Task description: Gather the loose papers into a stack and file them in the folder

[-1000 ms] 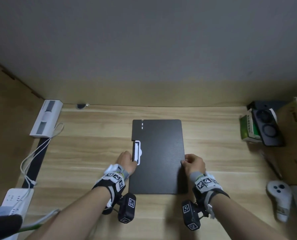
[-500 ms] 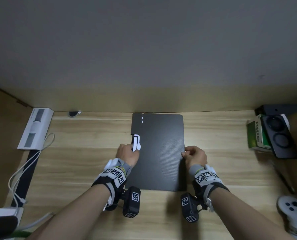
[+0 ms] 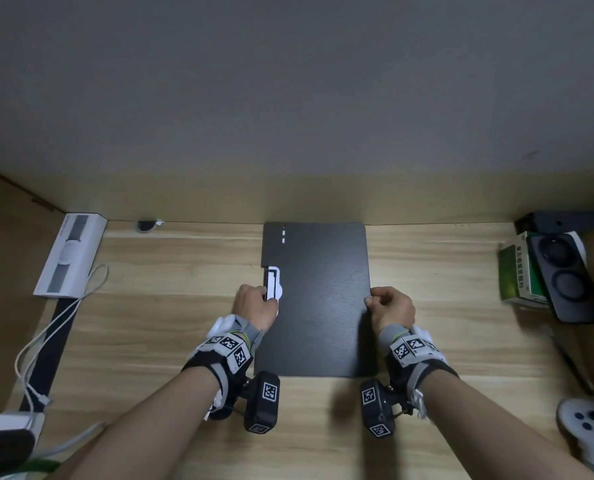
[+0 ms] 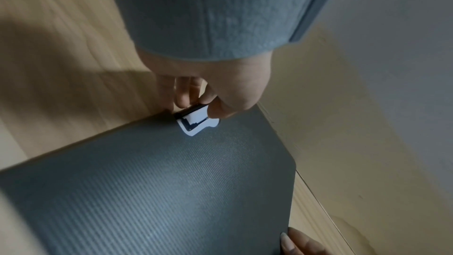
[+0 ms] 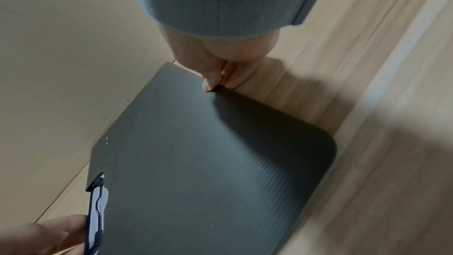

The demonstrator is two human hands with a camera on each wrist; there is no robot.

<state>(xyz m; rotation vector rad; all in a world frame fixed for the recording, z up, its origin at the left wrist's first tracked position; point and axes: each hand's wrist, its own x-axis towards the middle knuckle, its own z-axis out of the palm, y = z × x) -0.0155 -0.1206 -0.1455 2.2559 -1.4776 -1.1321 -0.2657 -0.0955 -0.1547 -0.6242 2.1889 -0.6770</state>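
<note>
A dark grey ribbed folder (image 3: 318, 299) lies closed and flat on the wooden desk, its far edge at the wall. My left hand (image 3: 255, 304) pinches the white-and-black clip tab (image 3: 273, 284) on the folder's left edge; the tab (image 4: 195, 123) shows between thumb and fingers in the left wrist view. My right hand (image 3: 391, 306) pinches the folder's right edge (image 5: 210, 89) with thumb on top. No loose papers are visible; any inside the folder are hidden.
A white box (image 3: 68, 254) and white cables (image 3: 46, 337) lie at the left. At the right stand a green box (image 3: 515, 268), a black device (image 3: 562, 275) and a white controller (image 3: 586, 431). Bare wood lies on both sides of the folder.
The folder has slid away from me until its far edge reaches the wall. Both hands moved forward with it, keeping their grips.
</note>
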